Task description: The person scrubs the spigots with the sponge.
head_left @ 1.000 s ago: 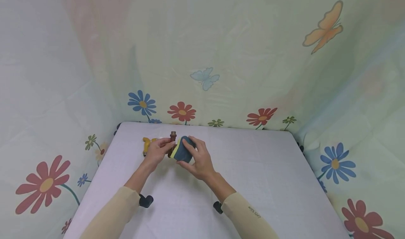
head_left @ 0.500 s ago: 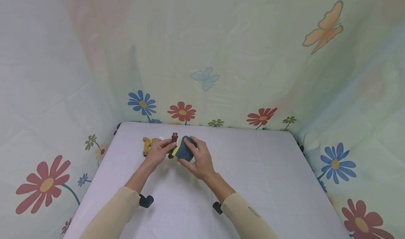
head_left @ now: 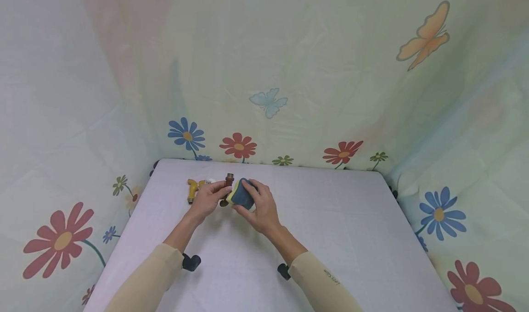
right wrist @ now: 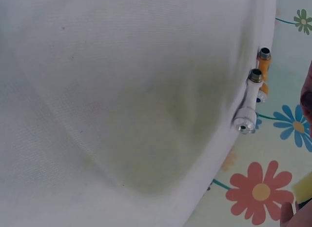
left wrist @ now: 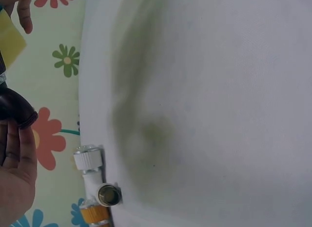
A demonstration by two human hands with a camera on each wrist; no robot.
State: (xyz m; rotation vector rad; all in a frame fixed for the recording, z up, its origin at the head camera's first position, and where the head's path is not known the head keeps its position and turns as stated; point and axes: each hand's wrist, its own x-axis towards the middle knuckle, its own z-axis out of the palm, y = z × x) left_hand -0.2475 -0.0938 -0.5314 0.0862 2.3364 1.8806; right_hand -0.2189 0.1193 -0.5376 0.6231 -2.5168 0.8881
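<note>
My left hand (head_left: 208, 198) pinches a dark brown pipe fitting (head_left: 229, 180), its threaded end pointing up. The left wrist view shows the fitting's curved dark part (left wrist: 17, 107) resting at my fingertips. To its right, my right hand (head_left: 264, 211) grips a blue sponge (head_left: 243, 195) with a yellow layer, thumb below and fingers over the top. The yellow side faces the fitting and overlaps it in the head view. At the right wrist view's edge, only a bit of the yellow layer (right wrist: 303, 188) shows. Both things are held up over the table.
A yellow fitting (head_left: 192, 190) with a threaded metal end lies left of my left hand. Beside it is a white fitting (right wrist: 248, 102), mostly hidden in the head view. The white-covered table (head_left: 330, 229) is backed by a flower-printed curtain (head_left: 314, 96).
The fitting and the sponge have shifted slightly to the right. The sponge has tilted a little against the fitting. Both hands keep their hold.
</note>
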